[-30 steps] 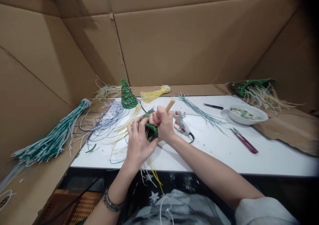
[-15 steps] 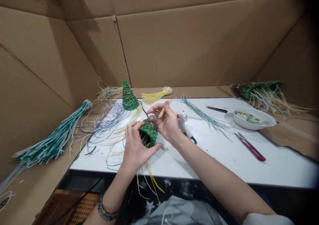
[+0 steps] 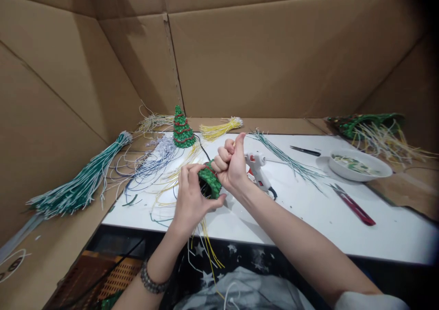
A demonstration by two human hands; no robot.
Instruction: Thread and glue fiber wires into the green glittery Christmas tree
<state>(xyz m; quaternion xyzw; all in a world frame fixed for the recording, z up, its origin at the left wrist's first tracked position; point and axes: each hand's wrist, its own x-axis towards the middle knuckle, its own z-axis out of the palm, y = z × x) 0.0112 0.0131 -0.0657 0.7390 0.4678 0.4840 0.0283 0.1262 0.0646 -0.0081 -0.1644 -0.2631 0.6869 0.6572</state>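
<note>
My left hand [image 3: 190, 195] wraps its fingers round a small green woven cone with red trim [image 3: 210, 182], held just above the white table [image 3: 308, 218]. Yellow and white strands [image 3: 207, 248] hang down from the cone past the table's front edge. My right hand [image 3: 231, 163] is closed in a fist against the cone's top, thumb pointing up. A wooden-handled tool seen earlier is hidden inside that fist.
A finished green tree [image 3: 183, 129] stands at the back. A white glue gun [image 3: 259, 170] lies right of my hands. Green [image 3: 78, 189], blue [image 3: 151, 163] and yellow [image 3: 219, 128] strand bundles lie around. A white bowl [image 3: 358, 166], red cutters [image 3: 353, 205] and cardboard walls surround.
My right hand has gone from a loose pinch on the wooden-handled tool to a tight fist with thumb up. The view has shifted slightly; the cone stays in my left hand.
</note>
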